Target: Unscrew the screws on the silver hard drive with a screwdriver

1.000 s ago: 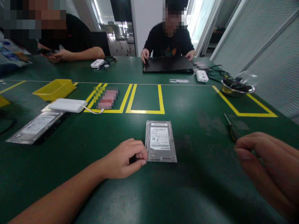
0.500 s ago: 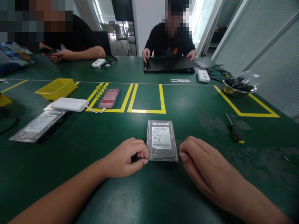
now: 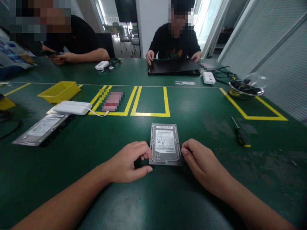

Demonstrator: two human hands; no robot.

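Hard drive (image 3: 165,144) flat between left hand (image 3: 128,161) and right hand (image 3: 200,159).

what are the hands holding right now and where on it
Both the left hand and right hand grip the flat silver metal hard drive by its near corners, one per side.

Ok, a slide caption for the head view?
Left hand and right hand flank a hard drive on the green table.

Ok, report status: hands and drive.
Left hand at the hard drive, near-left corner. Right hand at its right edge. Drive flat, label up. Screwdriver lies apart, right.
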